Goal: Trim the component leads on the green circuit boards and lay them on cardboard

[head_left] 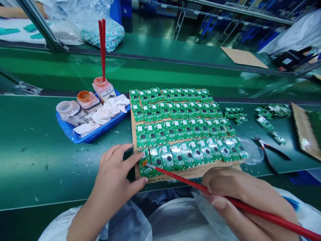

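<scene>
My right hand (240, 197) is closed around the red handle of a paintbrush (180, 179). The orange-tinted bristles touch the circuit board (145, 172) at the front left corner of the array. Beside that board, my left hand (117, 174) has its fingers apart, index fingertip and thumb at the board's edges. Rows of green circuit boards (178, 125), each with a black round spot and mostly a white square part, lie on a wooden board (134, 134). Part of that wooden board is hidden under them.
To the left, a blue tray (72, 135) holds bottles, one with red sticks (102, 50) upright in it, and crumpled white tissue (107, 110). On the right lie cutters (269, 150), loose circuit boards (265, 122) and a wooden-backed brush-like piece (304, 134). A bagged heap of beads (107, 35) sits behind.
</scene>
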The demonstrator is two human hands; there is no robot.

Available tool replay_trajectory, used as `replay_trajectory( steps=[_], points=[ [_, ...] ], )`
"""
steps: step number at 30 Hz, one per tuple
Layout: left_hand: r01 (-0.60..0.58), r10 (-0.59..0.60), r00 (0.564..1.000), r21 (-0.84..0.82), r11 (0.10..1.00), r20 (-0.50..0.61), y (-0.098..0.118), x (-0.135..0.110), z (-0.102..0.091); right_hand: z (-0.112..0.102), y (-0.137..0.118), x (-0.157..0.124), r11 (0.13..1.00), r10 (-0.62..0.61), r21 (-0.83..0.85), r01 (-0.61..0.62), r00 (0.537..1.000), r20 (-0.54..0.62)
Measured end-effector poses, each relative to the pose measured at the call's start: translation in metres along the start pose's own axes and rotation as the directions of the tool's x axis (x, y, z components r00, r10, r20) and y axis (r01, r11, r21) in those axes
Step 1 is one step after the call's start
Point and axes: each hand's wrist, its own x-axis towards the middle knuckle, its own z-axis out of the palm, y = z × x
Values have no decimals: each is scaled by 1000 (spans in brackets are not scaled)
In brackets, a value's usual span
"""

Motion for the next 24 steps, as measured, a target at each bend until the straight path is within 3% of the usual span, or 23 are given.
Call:
replay_trajectory(
  steps=[12, 16, 21, 24],
  points=[
    [22, -24, 999, 50, 998, 39, 1, -2, 7, 11, -7, -23, 999, 37, 13, -37, 999, -9],
    [30, -35, 997, 62, 998, 67, 3, -2, 4, 1, -9, -23, 998, 52, -31, -54, 996, -66],
    [27, -32, 998, 89, 996, 56, 10, 4, -1, -19, -6, -26, 997, 5, -80, -7, 1000, -27],
    [14, -22, 997, 94, 995, 76, 18, 10, 0, -17, -2, -28, 996, 8, -87, -20, 991, -136]
  ],
)
